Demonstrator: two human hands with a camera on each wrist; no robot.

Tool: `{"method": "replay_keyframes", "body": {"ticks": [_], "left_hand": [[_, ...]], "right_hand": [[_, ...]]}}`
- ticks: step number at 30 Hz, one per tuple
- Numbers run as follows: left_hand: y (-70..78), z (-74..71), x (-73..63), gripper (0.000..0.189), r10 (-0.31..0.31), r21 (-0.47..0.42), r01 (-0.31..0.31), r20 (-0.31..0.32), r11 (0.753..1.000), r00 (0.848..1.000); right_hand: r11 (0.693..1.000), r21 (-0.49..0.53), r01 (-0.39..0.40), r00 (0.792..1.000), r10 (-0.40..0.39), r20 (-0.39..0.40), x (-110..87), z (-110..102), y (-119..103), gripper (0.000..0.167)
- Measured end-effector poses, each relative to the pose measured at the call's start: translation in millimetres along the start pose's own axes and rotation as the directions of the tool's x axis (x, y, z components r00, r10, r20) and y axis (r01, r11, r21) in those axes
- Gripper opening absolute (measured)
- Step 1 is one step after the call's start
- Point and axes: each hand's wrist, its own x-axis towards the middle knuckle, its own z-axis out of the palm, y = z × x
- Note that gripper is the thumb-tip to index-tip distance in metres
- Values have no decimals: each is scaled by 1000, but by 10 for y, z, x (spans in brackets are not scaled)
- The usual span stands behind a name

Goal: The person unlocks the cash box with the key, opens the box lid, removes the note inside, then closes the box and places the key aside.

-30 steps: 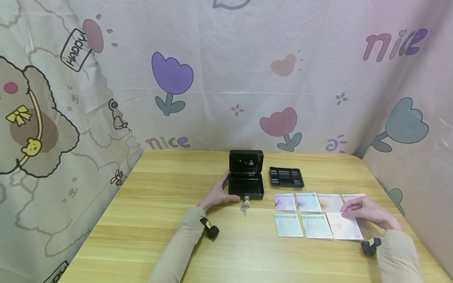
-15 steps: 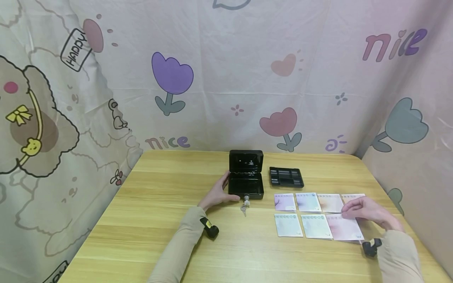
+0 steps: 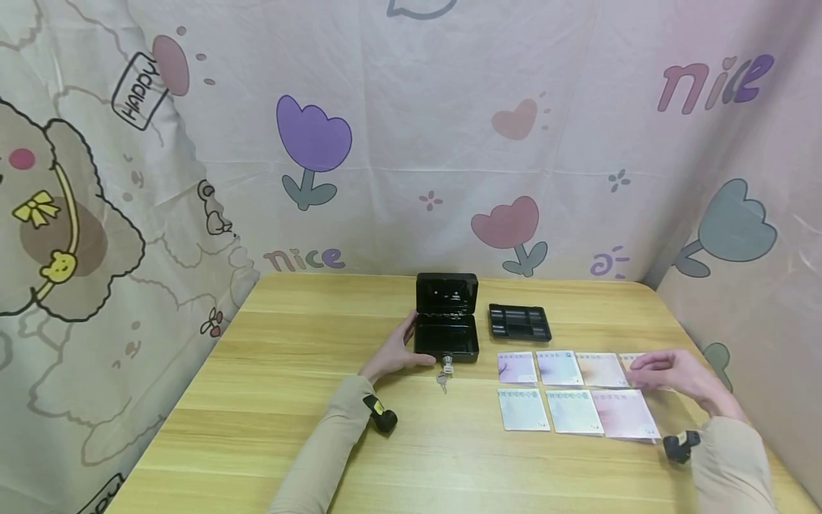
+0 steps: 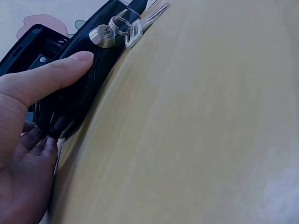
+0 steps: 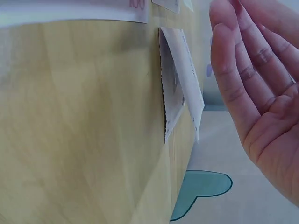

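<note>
A black cash box (image 3: 446, 339) stands with its lid up and a key in its front lock (image 4: 103, 36); a second key (image 4: 135, 33) hangs from the ring. My left hand (image 3: 399, 353) grips the box's left front corner, thumb along the front and fingers at the side. Folded banknotes lie in two rows at the right. My right hand (image 3: 671, 377) is over the far right of the back row, beside a folded banknote (image 5: 187, 77) whose flap stands partly up. Nothing shows between its loosely bent fingers. A pink banknote (image 3: 624, 415) lies just in front of it.
A black compartment tray (image 3: 520, 323) lies right of the box. Other notes nearby are a purple one (image 3: 516, 368), a blue one (image 3: 559, 368), an orange one (image 3: 600, 369) and two greenish ones. Printed cloth (image 3: 398, 143) hangs behind the wooden table (image 3: 289, 400).
My right hand has left the front-right banknote and shifted right. That note's upper face turned from pale to printed pink. The left hand stays on the cash box.
</note>
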Motion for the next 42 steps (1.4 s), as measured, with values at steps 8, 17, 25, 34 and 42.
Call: {"method": "replay_keyframes", "body": {"ticks": [8, 17, 25, 34, 42], "left_hand": [[16, 2, 0, 118, -5, 14, 5, 2, 1000, 1000], [1, 2, -8, 119, -5, 16, 5, 4, 1000, 1000], [-16, 1, -1, 118, 14, -2, -14, 10, 1000, 1000], [-4, -2, -11, 118, 12, -1, -12, 11, 1000, 1000], [-8, 0, -8, 118, 9, 13, -9, 6, 1000, 1000]], "right_hand": [[999, -20, 40, 998, -41, -57, 23, 9, -40, 31], [999, -38, 21, 994, -25, -108, 88, 87, -219, 39], [998, 6, 63, 995, -62, -77, 183, 148, -336, 41], [997, -9, 83, 993, -83, -78, 286, 217, -487, 45], [991, 6, 131, 990, -130, -60, 399, 311, -645, 44]]}}
